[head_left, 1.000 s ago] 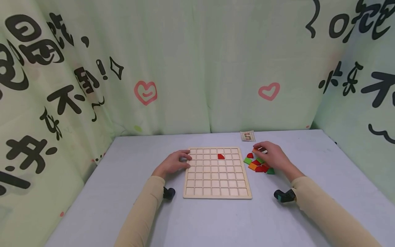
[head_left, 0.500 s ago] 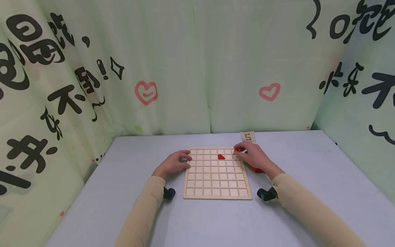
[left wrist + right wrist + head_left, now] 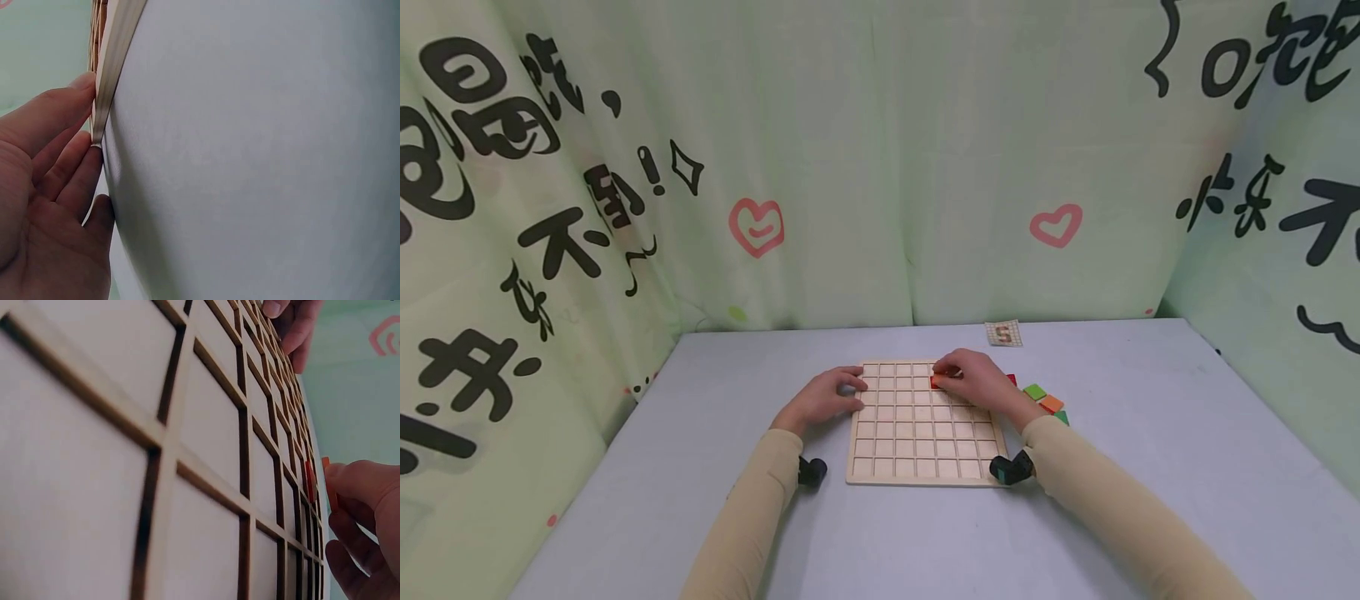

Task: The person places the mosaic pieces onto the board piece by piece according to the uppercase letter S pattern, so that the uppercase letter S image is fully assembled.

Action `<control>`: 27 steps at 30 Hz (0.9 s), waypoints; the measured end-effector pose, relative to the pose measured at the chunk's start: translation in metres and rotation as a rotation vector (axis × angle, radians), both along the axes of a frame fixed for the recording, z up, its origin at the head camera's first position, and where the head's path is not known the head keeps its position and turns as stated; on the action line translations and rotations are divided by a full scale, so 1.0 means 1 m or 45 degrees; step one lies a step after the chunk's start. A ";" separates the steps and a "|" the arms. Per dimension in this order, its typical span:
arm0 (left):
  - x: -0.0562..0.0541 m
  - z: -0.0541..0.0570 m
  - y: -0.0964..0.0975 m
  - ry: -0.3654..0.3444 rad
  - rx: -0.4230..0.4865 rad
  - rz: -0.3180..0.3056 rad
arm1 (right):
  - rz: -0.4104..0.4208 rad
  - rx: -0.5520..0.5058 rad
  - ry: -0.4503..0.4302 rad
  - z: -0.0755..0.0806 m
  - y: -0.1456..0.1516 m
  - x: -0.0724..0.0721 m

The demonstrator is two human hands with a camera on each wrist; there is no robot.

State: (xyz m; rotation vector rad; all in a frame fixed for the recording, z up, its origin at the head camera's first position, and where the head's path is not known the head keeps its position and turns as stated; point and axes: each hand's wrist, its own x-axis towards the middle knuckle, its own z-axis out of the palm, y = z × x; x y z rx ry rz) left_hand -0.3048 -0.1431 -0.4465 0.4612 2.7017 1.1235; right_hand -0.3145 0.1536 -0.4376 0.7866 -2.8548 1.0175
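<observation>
A wooden grid board (image 3: 895,481) lies flat on the table. My left hand (image 3: 824,398) rests at its left edge, thumb and fingertips against the frame; the left wrist view shows the thumb (image 3: 59,109) on the wooden rim. Over the board's upper part, my right hand (image 3: 973,382) pinches a thin orange tile (image 3: 330,484) between thumb and fingers. The tile stands on edge there, close beside a red piece (image 3: 309,481) set in a cell. In the head view the right hand mostly covers that spot.
Loose tiles lie right of the board, among them a green tile (image 3: 1035,392) and an orange one (image 3: 1052,404), partly behind the right forearm. A small patterned card (image 3: 1003,333) lies near the back edge of the white table (image 3: 760,358). Curtains surround it.
My right hand has moved left from the loose tiles to the board's upper cells, carrying the orange tile to the red piece. The left hand has stayed at the board's edge.
</observation>
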 end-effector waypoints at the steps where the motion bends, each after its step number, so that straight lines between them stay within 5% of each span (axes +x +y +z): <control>1: 0.000 0.000 0.000 0.000 -0.002 0.001 | 0.012 0.005 0.007 0.000 -0.003 0.000; 19: -0.001 0.001 0.000 -0.013 0.029 0.000 | 0.096 0.071 0.096 -0.004 -0.027 -0.007; 27: -0.001 0.000 0.000 -0.020 0.011 0.004 | 0.035 0.087 0.095 -0.005 -0.025 -0.006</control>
